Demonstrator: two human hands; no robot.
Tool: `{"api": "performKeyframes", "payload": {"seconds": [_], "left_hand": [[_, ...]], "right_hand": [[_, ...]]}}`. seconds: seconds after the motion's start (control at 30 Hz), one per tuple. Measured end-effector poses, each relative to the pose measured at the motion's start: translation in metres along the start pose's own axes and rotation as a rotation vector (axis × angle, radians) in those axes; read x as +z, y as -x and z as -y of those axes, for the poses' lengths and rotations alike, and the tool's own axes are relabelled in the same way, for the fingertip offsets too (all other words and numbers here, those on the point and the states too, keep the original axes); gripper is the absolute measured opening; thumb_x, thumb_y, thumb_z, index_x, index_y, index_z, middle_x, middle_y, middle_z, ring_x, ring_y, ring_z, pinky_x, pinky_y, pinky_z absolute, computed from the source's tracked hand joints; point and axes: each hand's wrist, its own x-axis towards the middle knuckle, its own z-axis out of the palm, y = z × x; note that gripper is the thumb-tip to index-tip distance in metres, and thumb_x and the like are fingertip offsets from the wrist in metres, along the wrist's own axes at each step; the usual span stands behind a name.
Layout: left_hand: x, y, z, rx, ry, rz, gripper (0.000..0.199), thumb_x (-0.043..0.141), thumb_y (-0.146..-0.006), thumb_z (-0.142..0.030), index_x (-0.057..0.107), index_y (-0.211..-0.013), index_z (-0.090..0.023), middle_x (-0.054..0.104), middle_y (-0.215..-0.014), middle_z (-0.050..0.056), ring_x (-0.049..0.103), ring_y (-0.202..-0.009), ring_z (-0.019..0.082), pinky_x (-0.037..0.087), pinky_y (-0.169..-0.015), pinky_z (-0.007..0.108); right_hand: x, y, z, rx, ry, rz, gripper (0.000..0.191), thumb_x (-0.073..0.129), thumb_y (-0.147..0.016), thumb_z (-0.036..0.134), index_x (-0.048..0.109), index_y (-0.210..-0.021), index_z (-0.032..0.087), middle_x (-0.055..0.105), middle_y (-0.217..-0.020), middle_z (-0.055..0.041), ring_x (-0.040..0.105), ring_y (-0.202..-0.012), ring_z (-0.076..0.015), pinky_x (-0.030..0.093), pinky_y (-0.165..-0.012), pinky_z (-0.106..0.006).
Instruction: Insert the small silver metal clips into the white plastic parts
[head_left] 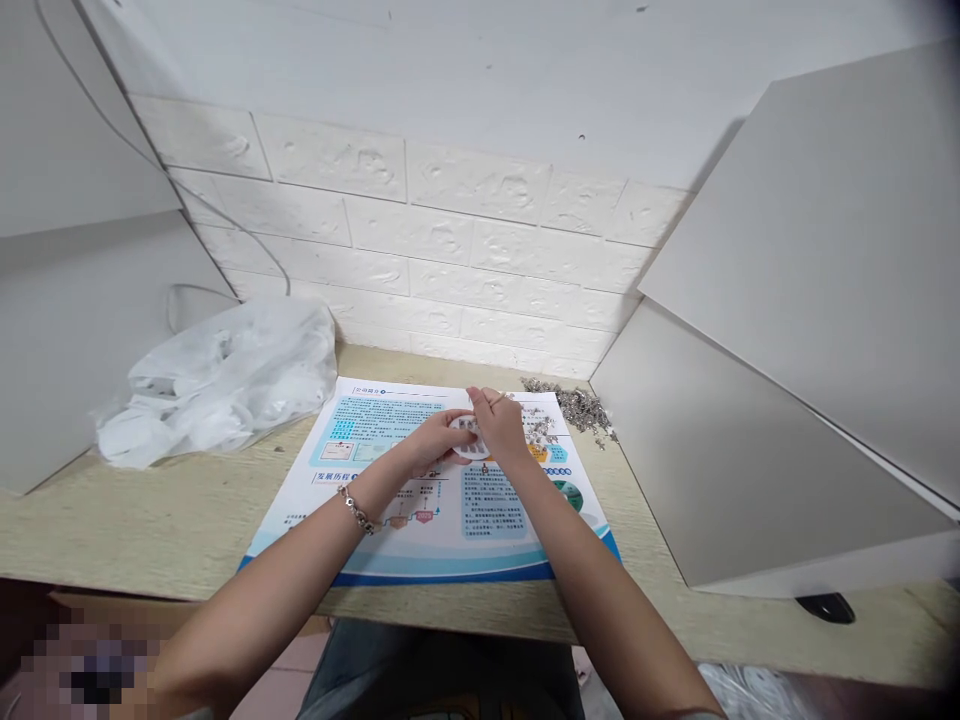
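My left hand (433,442) grips a small round white disc (471,451) by its left side, thumb lying across its face. Small silvery pieces appear to sit in rows on the disc. My right hand (502,428) is at the disc's right edge with its fingers pinched together. Whatever lies between those fingertips is too small to make out. Both hands are over a printed paper sheet (442,567) on the table. Just right of my right hand, loose small metal pieces (540,428) are scattered on the sheet.
A larger heap of small metal pieces (581,408) lies by the sheet's upper right corner. On the left is a clear plastic bag (232,375) of white items. Grey panels (720,450) flank the wooden table (172,530), and a white brick-patterned wall (442,240) stands behind.
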Motion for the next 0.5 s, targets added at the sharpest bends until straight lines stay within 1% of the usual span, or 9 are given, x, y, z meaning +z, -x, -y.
{"api": "performKeyframes", "payload": {"seconds": [0.1,0.17,0.3,0.37,0.5], "left_hand": [[0.000,0.002,-0.002,0.016,-0.040,-0.012,0.036,0.059,-0.067,-0.016,0.059,-0.103,-0.015,0.061,-0.077,0.004,0.057,-0.072,0.013,0.051,-0.058,0.024],[0.001,0.004,-0.004,0.038,-0.052,-0.008,0.038,0.059,-0.067,-0.016,0.058,-0.105,-0.015,0.061,-0.078,0.004,0.057,-0.071,0.013,0.051,-0.058,0.025],[0.006,0.006,-0.007,0.071,-0.008,-0.008,0.044,0.057,-0.067,-0.017,0.056,-0.111,-0.015,0.062,-0.083,0.007,0.058,-0.070,0.014,0.050,-0.056,0.025],[0.008,0.007,-0.008,0.076,0.011,-0.021,0.045,0.057,-0.066,-0.016,0.056,-0.112,-0.015,0.062,-0.083,0.007,0.058,-0.069,0.014,0.050,-0.056,0.025],[0.009,0.007,-0.009,0.078,0.008,-0.032,0.044,0.058,-0.066,-0.015,0.057,-0.109,-0.017,0.062,-0.084,0.006,0.057,-0.071,0.014,0.050,-0.056,0.025]], "right_hand": [[-0.001,0.001,0.002,-0.047,0.007,0.026,0.045,0.037,-0.083,0.051,0.030,-0.050,0.020,0.025,-0.041,0.0063,0.026,-0.042,-0.0085,0.022,-0.044,-0.022],[-0.002,0.002,0.004,-0.044,-0.034,-0.001,0.045,0.037,-0.082,0.051,0.031,-0.051,0.020,0.027,-0.041,0.0062,0.027,-0.042,-0.0084,0.023,-0.044,-0.022],[-0.004,0.005,0.010,0.096,-0.153,-0.199,0.045,0.032,-0.085,0.051,0.036,-0.052,0.020,0.032,-0.042,0.0048,0.033,-0.042,-0.0091,0.028,-0.044,-0.022],[-0.005,0.006,0.012,0.130,-0.169,-0.247,0.045,0.032,-0.085,0.050,0.037,-0.052,0.020,0.033,-0.043,0.0044,0.033,-0.043,-0.0092,0.029,-0.045,-0.022],[-0.006,0.006,0.013,0.107,-0.154,-0.217,0.044,0.034,-0.085,0.050,0.036,-0.053,0.020,0.034,-0.045,0.0045,0.033,-0.044,-0.0092,0.028,-0.046,-0.023]]}}
